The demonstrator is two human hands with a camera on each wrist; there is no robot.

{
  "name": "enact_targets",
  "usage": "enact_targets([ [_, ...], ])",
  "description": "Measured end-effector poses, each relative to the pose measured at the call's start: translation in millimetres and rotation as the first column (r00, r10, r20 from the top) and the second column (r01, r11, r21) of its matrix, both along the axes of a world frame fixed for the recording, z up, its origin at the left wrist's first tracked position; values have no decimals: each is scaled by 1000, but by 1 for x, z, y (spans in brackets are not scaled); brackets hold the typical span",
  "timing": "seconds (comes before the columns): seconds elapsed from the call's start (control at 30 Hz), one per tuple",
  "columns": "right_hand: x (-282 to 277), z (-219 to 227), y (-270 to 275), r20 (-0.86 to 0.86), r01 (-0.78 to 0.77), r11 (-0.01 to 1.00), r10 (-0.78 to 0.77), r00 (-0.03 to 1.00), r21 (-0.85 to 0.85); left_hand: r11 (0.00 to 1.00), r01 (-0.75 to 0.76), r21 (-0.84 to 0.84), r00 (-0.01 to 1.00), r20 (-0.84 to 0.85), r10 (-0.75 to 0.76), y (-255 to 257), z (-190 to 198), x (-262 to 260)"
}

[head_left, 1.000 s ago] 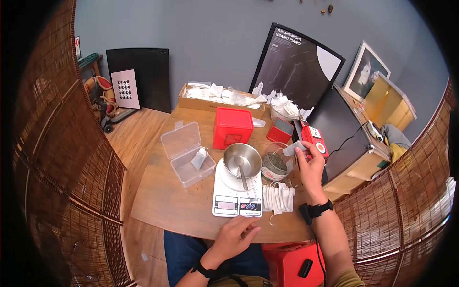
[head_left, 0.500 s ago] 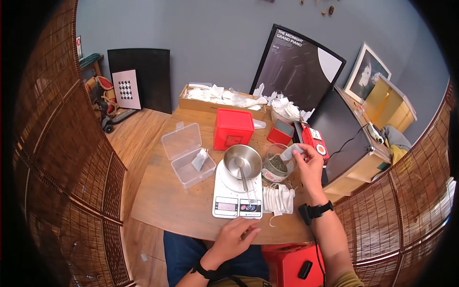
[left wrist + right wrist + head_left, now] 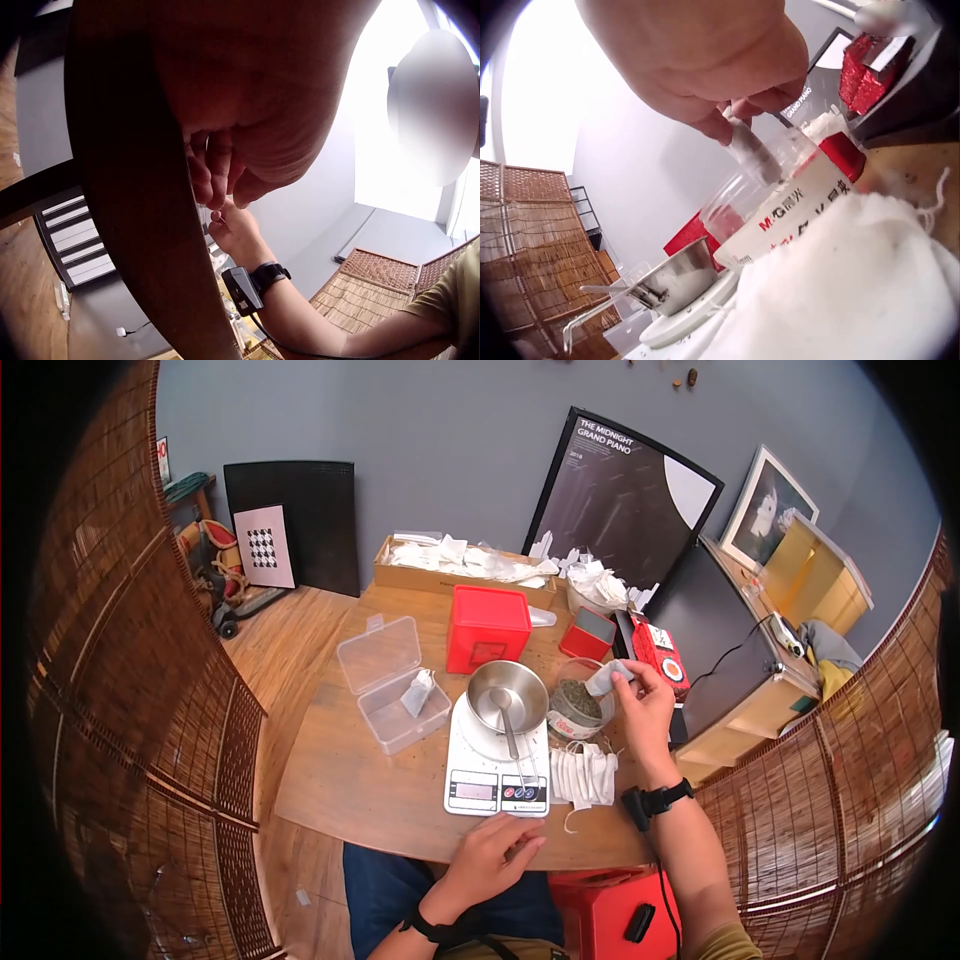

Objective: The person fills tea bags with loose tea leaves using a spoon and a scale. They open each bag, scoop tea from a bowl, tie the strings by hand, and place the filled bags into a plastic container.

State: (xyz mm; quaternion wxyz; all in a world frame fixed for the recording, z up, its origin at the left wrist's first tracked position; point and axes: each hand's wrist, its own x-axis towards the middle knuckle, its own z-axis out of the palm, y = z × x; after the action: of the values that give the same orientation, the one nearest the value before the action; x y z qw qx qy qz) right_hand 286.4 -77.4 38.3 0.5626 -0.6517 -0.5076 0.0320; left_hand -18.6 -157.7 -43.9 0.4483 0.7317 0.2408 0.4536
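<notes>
The right hand (image 3: 648, 710) pinches a small whitish bag (image 3: 602, 680) at the mouth of a clear round tub (image 3: 575, 726) of dried leaves. In the right wrist view the bag (image 3: 751, 154) hangs from the fingertips, its lower end at the tub's rim. The left hand (image 3: 492, 857) rests at the table's front edge, fingers loosely bent and holding nothing, just below a white scale (image 3: 473, 768). On the scale stands a steel pan (image 3: 530, 705) with a spoon (image 3: 507, 725) in it. White pouches (image 3: 583, 775) lie in a row in front of the tub.
An open clear box (image 3: 398, 732) holding one pouch is at the left of the table (image 3: 330, 785). Behind the scale stands a red canister (image 3: 487, 628). Farther back are a cardboard box (image 3: 410, 580) of white pouches and a small red tin (image 3: 586, 634).
The right hand has moved slightly, and the bag has gone from above the tub's right rim to lower at its mouth. The left hand has not visibly moved.
</notes>
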Motion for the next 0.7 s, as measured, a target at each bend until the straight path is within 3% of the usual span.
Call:
enact_targets([
  [0.3,3,-3,1,-9,15,999,-15,1000,-39,1000,-4,13,1000,0,4,1,-2,0],
  [0.37,0,1,0,-7,-75,984,74,997,-159,1000,0,25,1000,6,0,1,-2,1],
  [0.43,6,-2,-2,-12,-84,983,83,996,-164,1000,-9,-15,1000,13,10,0,-1,2],
  [0.5,10,-2,-4,98,12,961,16,995,-275,1000,-11,-13,1000,20,11,1,-1,2],
  [0.63,6,-4,-4,96,17,966,9,995,-259,1000,-3,-23,1000,26,4,0,0,2],
  [0.7,-1,-7,-2,-28,-86,996,86,996,-11,1000,-2,-27,1000,23,3,0,0,2],
])
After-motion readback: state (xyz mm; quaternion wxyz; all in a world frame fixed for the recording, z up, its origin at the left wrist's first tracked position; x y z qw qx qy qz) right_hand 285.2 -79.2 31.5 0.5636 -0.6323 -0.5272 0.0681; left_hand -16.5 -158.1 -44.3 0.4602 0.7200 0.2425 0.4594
